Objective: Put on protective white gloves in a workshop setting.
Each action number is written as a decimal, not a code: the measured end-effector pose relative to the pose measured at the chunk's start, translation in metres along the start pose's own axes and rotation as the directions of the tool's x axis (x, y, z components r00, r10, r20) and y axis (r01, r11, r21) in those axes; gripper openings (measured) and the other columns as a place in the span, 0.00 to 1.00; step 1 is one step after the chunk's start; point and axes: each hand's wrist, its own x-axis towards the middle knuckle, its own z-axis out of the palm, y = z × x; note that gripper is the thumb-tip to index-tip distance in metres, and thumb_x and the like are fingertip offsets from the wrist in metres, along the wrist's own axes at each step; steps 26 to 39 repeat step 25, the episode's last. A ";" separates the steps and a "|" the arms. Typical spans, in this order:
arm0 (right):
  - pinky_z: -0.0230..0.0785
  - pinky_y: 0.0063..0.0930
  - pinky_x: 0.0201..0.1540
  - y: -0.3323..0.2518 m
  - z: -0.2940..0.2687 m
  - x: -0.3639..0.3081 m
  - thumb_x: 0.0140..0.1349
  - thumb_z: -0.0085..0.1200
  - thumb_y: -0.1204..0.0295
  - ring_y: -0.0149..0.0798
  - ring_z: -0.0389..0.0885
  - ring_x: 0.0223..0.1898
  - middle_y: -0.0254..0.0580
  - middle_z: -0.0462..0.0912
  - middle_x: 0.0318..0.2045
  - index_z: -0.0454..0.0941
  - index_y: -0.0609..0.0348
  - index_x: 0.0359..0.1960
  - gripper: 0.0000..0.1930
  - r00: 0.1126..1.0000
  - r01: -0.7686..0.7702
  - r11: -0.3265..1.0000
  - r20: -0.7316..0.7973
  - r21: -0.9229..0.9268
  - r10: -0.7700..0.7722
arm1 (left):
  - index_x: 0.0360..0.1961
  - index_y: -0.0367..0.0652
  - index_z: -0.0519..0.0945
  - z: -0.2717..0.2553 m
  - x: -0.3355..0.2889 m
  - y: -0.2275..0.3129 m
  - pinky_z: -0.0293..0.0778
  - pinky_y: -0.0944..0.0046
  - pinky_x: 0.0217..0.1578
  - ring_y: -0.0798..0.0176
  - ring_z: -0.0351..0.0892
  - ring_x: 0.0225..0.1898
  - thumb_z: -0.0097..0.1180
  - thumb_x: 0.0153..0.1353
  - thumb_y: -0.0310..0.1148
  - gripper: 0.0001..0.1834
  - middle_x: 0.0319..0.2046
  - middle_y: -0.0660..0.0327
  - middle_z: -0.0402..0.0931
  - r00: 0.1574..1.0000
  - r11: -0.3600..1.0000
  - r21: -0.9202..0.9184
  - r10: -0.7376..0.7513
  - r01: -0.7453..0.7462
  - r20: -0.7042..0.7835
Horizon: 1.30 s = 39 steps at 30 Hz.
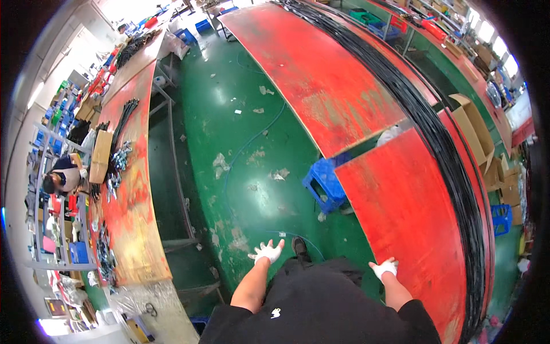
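My left hand, in a white glove with bare fingertips, hangs over the green floor with its fingers spread and nothing in it. My right hand, gloved the same way, is at the edge of the near red tabletop. Its thumb and fingers are apart and hold nothing; whether it rests on the board I cannot tell. Along the far side of that tabletop runs a long bundle of black cables or tubes, which carries on over the farther red tabletop.
A blue plastic stool stands by the gap between the red tabletops. A thin blue hose and scraps lie on the green floor. At left, a worn long table bears metal parts and black cables; a person works behind it.
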 end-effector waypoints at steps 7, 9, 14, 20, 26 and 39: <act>0.69 0.45 0.63 -0.091 -0.045 -0.010 0.61 0.63 0.52 0.58 0.73 0.64 0.60 0.69 0.67 0.71 0.57 0.65 0.34 0.913 0.044 0.866 -0.372 0.498 0.168 | 0.73 0.49 0.65 -0.090 0.117 -0.037 0.62 0.47 0.69 0.43 0.65 0.71 0.48 0.64 0.65 0.43 0.71 0.45 0.62 0.991 0.981 -0.168 0.078 -0.096 -0.111; 0.71 0.45 0.58 -0.129 -0.057 0.016 0.63 0.61 0.55 0.58 0.76 0.60 0.59 0.74 0.62 0.76 0.58 0.55 0.24 0.917 0.140 0.836 -0.389 0.530 0.093 | 0.64 0.42 0.75 -0.104 0.151 -0.045 0.69 0.52 0.64 0.43 0.73 0.65 0.47 0.66 0.60 0.37 0.62 0.42 0.73 0.994 0.978 -0.193 0.069 -0.084 -0.082; 0.72 0.53 0.44 -0.304 -0.124 0.048 0.72 0.49 0.57 0.62 0.83 0.44 0.62 0.84 0.39 0.77 0.59 0.38 0.17 0.828 0.365 0.733 -0.560 0.574 0.026 | 0.51 0.38 0.84 -0.151 0.225 -0.053 0.72 0.50 0.61 0.43 0.78 0.59 0.45 0.68 0.57 0.32 0.54 0.44 0.80 0.980 0.968 -0.217 0.092 -0.129 -0.175; 0.72 0.54 0.47 -0.580 -0.280 0.090 0.72 0.43 0.47 0.66 0.81 0.43 0.61 0.84 0.38 0.80 0.58 0.36 0.25 0.751 0.616 0.654 -0.577 0.440 -0.320 | 0.48 0.42 0.86 -0.302 0.268 -0.034 0.74 0.49 0.57 0.40 0.80 0.56 0.43 0.69 0.56 0.30 0.50 0.45 0.83 0.983 0.953 -0.297 -0.105 0.057 -0.151; 0.74 0.40 0.51 -0.854 -0.427 0.023 0.68 0.51 0.45 0.50 0.85 0.45 0.56 0.86 0.41 0.82 0.57 0.44 0.25 0.680 0.728 0.502 -0.401 0.467 -0.614 | 0.48 0.42 0.86 -0.485 0.333 -0.022 0.73 0.49 0.58 0.43 0.81 0.56 0.43 0.69 0.62 0.34 0.48 0.43 0.83 0.928 0.937 -0.337 -0.203 0.091 -0.312; 0.74 0.40 0.51 -0.854 -0.427 0.023 0.68 0.51 0.45 0.50 0.85 0.45 0.56 0.86 0.41 0.82 0.57 0.44 0.25 0.680 0.728 0.502 -0.401 0.467 -0.614 | 0.48 0.42 0.86 -0.485 0.333 -0.022 0.73 0.49 0.58 0.43 0.81 0.56 0.43 0.69 0.62 0.34 0.48 0.43 0.83 0.928 0.937 -0.337 -0.203 0.091 -0.312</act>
